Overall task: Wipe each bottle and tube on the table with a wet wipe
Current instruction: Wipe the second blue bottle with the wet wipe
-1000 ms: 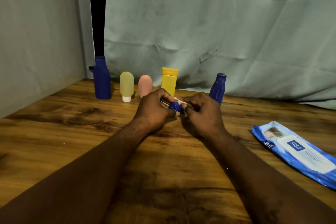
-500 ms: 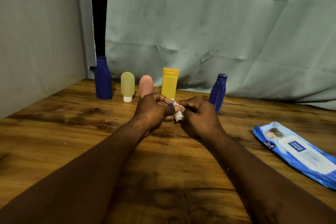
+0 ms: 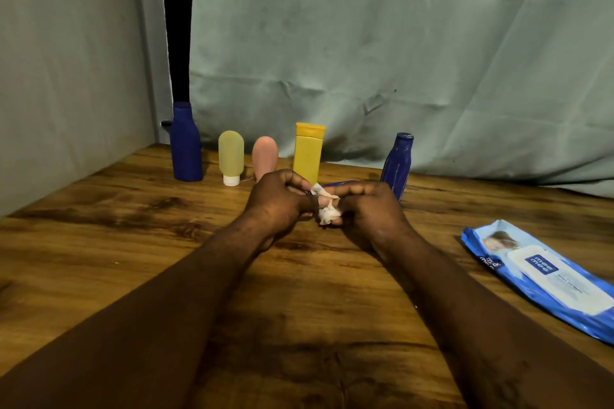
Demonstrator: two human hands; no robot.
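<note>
My left hand point(image 3: 277, 204) and my right hand point(image 3: 370, 209) meet over the middle of the table. Between them is a crumpled white wet wipe point(image 3: 327, 211), pinched by my right fingers. A small dark blue bottle point(image 3: 337, 183) lies sideways across both hands, mostly hidden by my fingers, with my left hand closed on its left end. Along the back stand a tall blue bottle point(image 3: 186, 146), a yellow-green tube point(image 3: 231, 156), a pink tube point(image 3: 264, 154), a yellow tube point(image 3: 308, 153) and a slim blue bottle point(image 3: 397, 161).
A blue pack of wet wipes point(image 3: 545, 279) lies flat at the right on the wooden table point(image 3: 133, 242). Grey-green cloth hangs behind the row and along the left side.
The wipe has bunched up and shows more between my hands. The small blue bottle, plain to see a second ago, is now mostly covered by my fingers. Both hands stayed in place.
</note>
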